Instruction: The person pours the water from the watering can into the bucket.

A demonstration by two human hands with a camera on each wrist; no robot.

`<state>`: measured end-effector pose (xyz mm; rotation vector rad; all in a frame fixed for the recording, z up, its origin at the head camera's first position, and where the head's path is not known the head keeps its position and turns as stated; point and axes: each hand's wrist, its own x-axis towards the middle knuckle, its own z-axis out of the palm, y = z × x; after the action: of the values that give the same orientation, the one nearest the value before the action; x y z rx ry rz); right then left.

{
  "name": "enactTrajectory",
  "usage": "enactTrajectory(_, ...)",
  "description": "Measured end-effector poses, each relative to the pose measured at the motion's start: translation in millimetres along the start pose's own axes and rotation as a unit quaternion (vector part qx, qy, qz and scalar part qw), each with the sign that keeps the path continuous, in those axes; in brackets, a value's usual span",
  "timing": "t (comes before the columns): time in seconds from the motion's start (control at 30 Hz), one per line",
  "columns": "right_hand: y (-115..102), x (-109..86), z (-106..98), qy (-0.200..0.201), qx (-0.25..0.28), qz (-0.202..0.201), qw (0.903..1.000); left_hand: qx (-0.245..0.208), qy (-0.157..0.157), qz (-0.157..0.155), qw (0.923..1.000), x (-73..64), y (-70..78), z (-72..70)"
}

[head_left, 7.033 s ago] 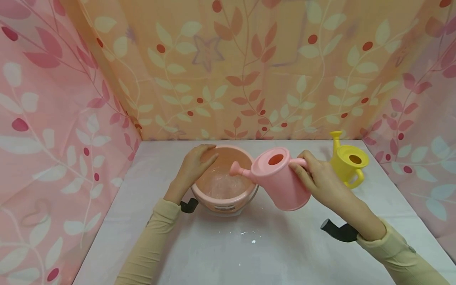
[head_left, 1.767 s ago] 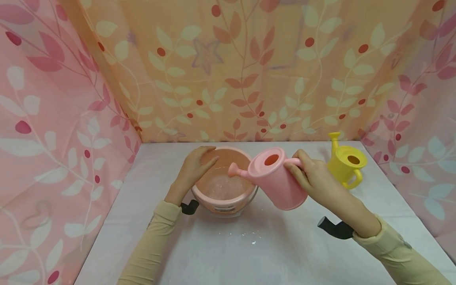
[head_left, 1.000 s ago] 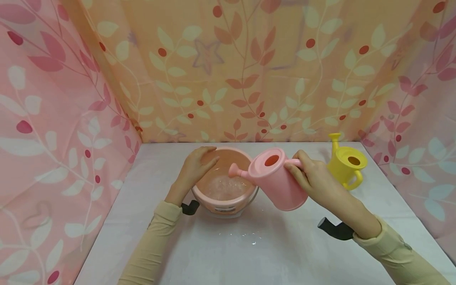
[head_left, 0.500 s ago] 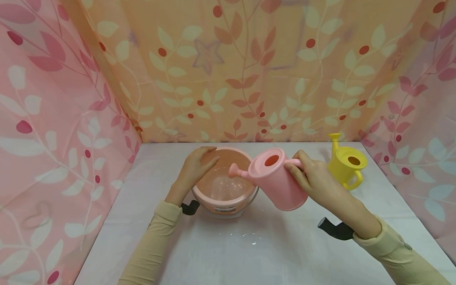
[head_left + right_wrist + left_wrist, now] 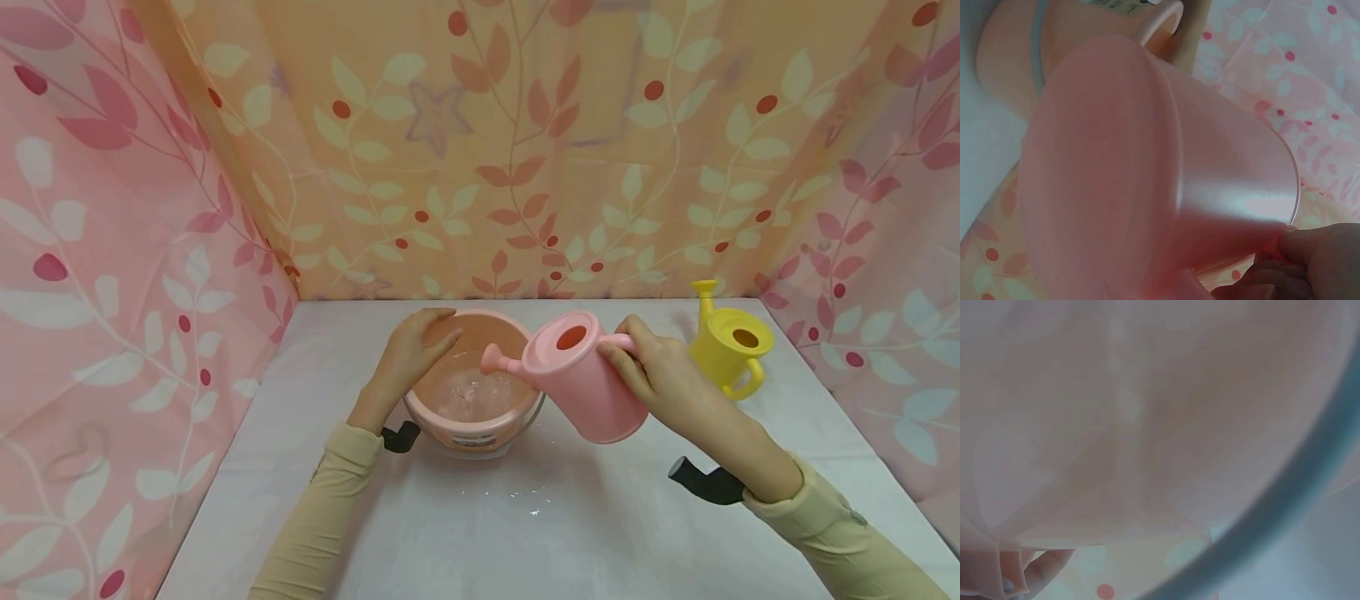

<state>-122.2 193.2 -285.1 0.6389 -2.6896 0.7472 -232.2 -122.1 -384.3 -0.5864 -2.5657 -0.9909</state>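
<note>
A light pink bucket (image 5: 476, 417) with rippling water (image 5: 468, 392) in it stands on the table. My left hand (image 5: 411, 346) holds its left rim, the thumb on the inner side; in the left wrist view the bucket's outer wall (image 5: 1129, 425) hides most of the hand. My right hand (image 5: 667, 375) grips the handle of a pink watering can (image 5: 592, 392), held raised and tilted to the left. The can's spout head (image 5: 493, 358) hangs over the water. In the right wrist view, curled fingers (image 5: 1279, 275) are seen at the can's handle.
A yellow watering can (image 5: 723, 350) stands upright at the back right, just beyond my right hand. Water drops (image 5: 534, 512) lie on the white tabletop (image 5: 465, 550) in front of the bucket. Patterned cloth (image 5: 480, 167) encloses the back and both sides.
The ripples on the water in the bucket keep shifting. Compared with several seconds ago, the pink can sits slightly further left; both hands hold nearly the same pose.
</note>
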Motion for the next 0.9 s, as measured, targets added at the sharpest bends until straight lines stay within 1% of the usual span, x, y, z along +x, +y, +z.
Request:
enactTrajectory(0.2,-0.5,-0.4,-0.4,-0.008,0.007,0.004,0.9999,-0.007,-0.001,0.003,1.0000,-0.4,0.0,-0.6)
enactTrajectory(0.37,-0.9,-0.5,-0.4,0.003,0.004,-0.004,1.0000,-0.012,0.001,0.004,0.9999,-0.7,0.3,-0.8)
enactTrajectory(0.43,-1.0,-0.3,-0.4,0.002,0.004,-0.004,1.0000,-0.010,0.001,0.003,0.9999,-0.4,0.6,-0.8)
enactTrajectory(0.57,-1.2,-0.1,-0.7,-0.013,0.007,0.006,0.9999,-0.003,-0.001,0.003,1.0000,0.6,0.6,-0.6)
enactTrajectory(0.67,-1.3,0.4,-0.8,-0.015,0.008,0.008,0.9998,0.000,-0.001,0.002,1.0000,0.8,0.7,-0.6)
enactTrajectory(0.9,-0.7,1.2,-0.4,-0.013,0.006,0.005,0.9999,0.010,0.000,0.012,0.9999,1.5,-0.1,-1.2)
